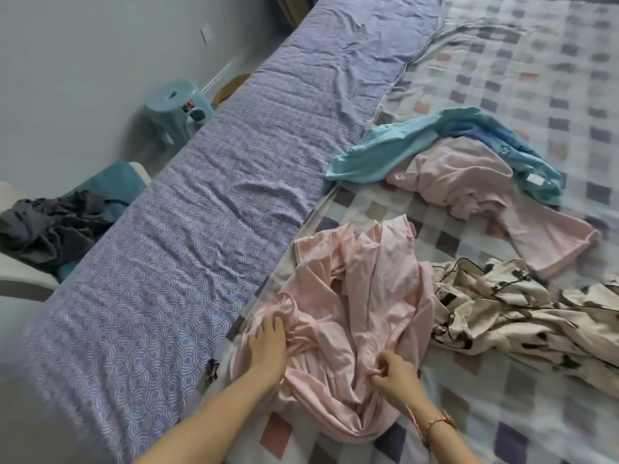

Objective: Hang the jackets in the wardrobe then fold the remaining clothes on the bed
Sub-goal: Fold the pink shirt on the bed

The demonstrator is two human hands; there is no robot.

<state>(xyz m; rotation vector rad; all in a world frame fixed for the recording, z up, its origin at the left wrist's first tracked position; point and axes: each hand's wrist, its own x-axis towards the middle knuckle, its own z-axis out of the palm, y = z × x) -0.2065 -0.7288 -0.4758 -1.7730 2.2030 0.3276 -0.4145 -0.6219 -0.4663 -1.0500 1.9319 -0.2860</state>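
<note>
A crumpled pale pink garment (pixel 361 296) lies on the checked bedspread (pixel 502 78) close in front of me. My left hand (pixel 268 346) grips a bunched fold at its left side. My right hand (pixel 395 370) pinches a fold of the same garment lower right. Farther back lies a second pink garment (pixel 469 182), partly under a light blue one (pixel 402 145). To the right sprawls a cream garment with black print (pixel 502 316).
A purple patterned sheet (pixel 217 195) covers the bed's left strip. Beyond the bed's left edge stand a light blue plastic stool (pixel 177 105) and a seat with dark grey clothes (pixel 50 226) and a teal cloth on it. A small dark item (pixel 211 368) lies near my left forearm.
</note>
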